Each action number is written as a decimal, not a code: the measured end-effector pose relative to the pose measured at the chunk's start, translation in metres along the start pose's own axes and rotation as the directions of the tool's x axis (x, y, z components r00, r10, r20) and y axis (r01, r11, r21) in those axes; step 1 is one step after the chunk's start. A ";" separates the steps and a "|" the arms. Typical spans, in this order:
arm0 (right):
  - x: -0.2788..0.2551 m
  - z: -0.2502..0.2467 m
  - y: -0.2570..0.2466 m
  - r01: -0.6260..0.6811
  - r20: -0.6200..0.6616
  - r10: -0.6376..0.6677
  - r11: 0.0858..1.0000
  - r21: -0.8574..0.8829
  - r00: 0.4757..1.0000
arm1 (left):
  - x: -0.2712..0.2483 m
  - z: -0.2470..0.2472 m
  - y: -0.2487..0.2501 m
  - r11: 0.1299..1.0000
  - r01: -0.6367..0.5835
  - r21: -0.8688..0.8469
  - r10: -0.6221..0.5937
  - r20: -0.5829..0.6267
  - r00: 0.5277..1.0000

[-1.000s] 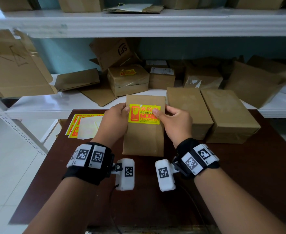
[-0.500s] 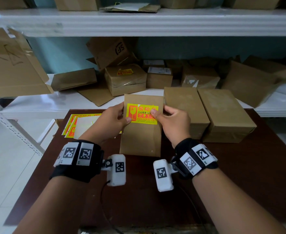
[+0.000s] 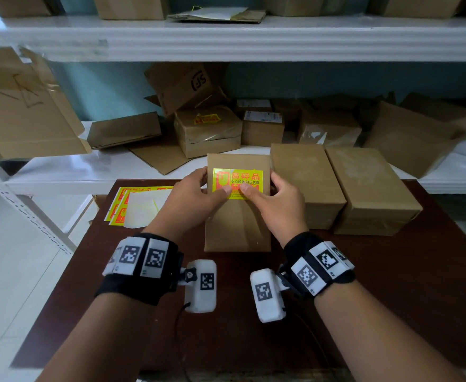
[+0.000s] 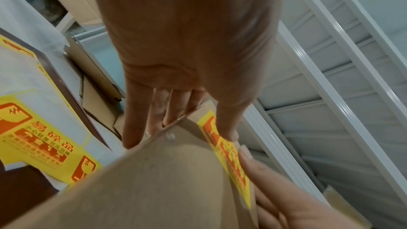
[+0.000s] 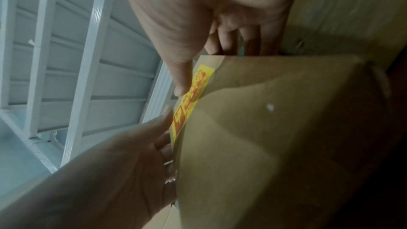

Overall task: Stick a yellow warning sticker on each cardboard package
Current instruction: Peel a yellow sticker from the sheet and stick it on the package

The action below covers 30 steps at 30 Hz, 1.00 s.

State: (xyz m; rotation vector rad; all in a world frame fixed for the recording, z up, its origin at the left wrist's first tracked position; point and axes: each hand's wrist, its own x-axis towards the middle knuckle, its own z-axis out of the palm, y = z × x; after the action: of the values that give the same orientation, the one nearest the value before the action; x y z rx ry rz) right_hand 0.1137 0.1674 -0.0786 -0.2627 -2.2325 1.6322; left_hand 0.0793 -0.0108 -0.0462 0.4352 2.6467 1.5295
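A flat brown cardboard package [image 3: 237, 224] stands tilted on the dark table, its top edge raised. A yellow warning sticker [image 3: 243, 176] with red print lies across its upper face. My left hand [image 3: 210, 186] grips the package's left edge, fingers behind it and thumb pressing the sticker's lower edge. My right hand [image 3: 270, 188] grips the right edge the same way, its thumb beside the left one. The left wrist view shows the sticker [image 4: 231, 156] edge-on under the thumb on the package [image 4: 165, 171]. The right wrist view shows the thumb on the sticker [image 5: 193, 90] and package [image 5: 275, 128].
Sheets of yellow stickers [image 3: 132, 205] lie at the table's left edge. Two plain brown packages [image 3: 306, 180] [image 3: 369, 188] sit side by side right of the held one. On the white shelf behind stand several boxes, one with a yellow sticker [image 3: 207, 130]. The brown table [image 3: 391, 285] is bare in front.
Both thumbs have slid from the sticker's side edges inward to its lower middle. The package has stayed in both hands, about where it was.
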 end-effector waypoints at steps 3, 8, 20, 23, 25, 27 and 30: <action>-0.002 0.005 0.001 0.018 0.001 -0.018 1.000 -0.023 1.000 | 0.001 0.006 0.000 0.999 -0.006 0.050 0.011 -0.092 0.996; 0.000 0.001 0.000 0.041 0.026 -0.039 0.995 -0.095 0.999 | 0.002 0.001 -0.004 1.000 0.007 -0.003 -0.007 -0.075 0.997; 0.010 -0.001 0.010 -0.006 0.142 0.017 0.997 -0.072 0.990 | 0.003 -0.016 -0.014 1.000 0.028 -0.014 -0.027 0.113 0.993; 0.011 -0.008 0.007 -0.027 0.191 0.034 0.999 -0.038 0.981 | 0.004 -0.020 -0.014 0.997 0.054 -0.053 -0.044 0.169 0.985; 0.012 -0.014 0.006 -0.043 0.227 0.045 0.999 -0.016 0.973 | 0.004 -0.021 -0.014 0.987 0.097 -0.126 -0.074 0.176 0.982; 0.012 -0.019 0.002 -0.058 0.252 0.054 0.998 0.009 0.966 | 0.005 -0.021 -0.016 0.973 0.128 -0.193 -0.097 0.160 0.982; 0.006 -0.018 -0.010 -0.100 0.249 0.080 0.993 0.068 0.965 | 0.007 -0.020 -0.016 0.974 0.096 -0.207 -0.061 0.171 0.983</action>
State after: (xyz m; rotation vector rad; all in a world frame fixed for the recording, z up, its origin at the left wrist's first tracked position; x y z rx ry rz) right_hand 0.1156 0.1822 -0.0636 -0.1483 -2.3571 1.8893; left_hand 0.0652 -0.0328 -0.0493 0.4156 2.3174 1.6544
